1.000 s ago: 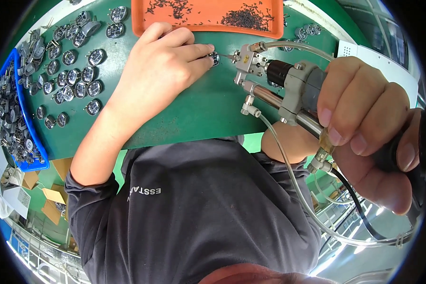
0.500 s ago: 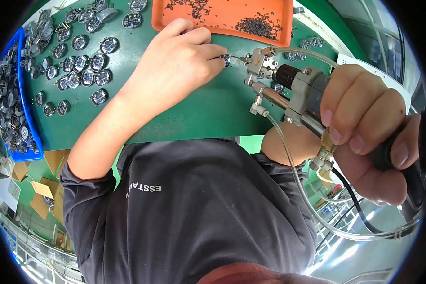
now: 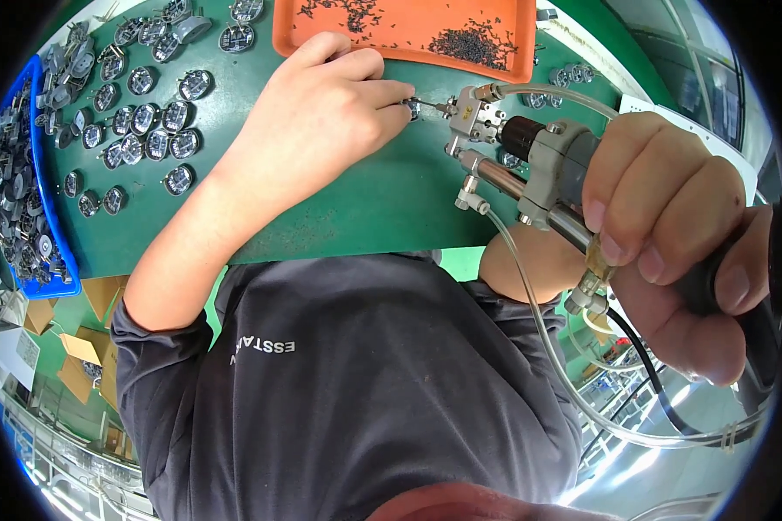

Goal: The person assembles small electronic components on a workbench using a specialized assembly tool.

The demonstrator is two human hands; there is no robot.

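Observation:
My right hand [image 3: 669, 204] is wrapped round a powered screwdriver [image 3: 552, 169] with a grey and black body, metal fittings and clear air hoses. Its thin bit points left and meets a small round part [image 3: 414, 108] at the fingertips of my left hand [image 3: 334, 108]. The fingers of that hand are closed on the part against the green table. Most of the part is hidden behind the fingers and the tool's head. Just beyond my left hand lies an orange tray [image 3: 400, 48] with many tiny black screws.
Round motor-like parts with silvery circuit faces [image 3: 158, 144] are spread over the left of the green table [image 3: 356, 217]. A blue bin [image 3: 47, 187] full of similar parts stands at the far left. More parts [image 3: 573, 75] lie at the back right. Cardboard boxes [image 3: 82, 347] sit below left.
The view has shifted slightly, so the table's things appear a little further left. Both hands keep their grips, and the screwdriver stays at the round part.

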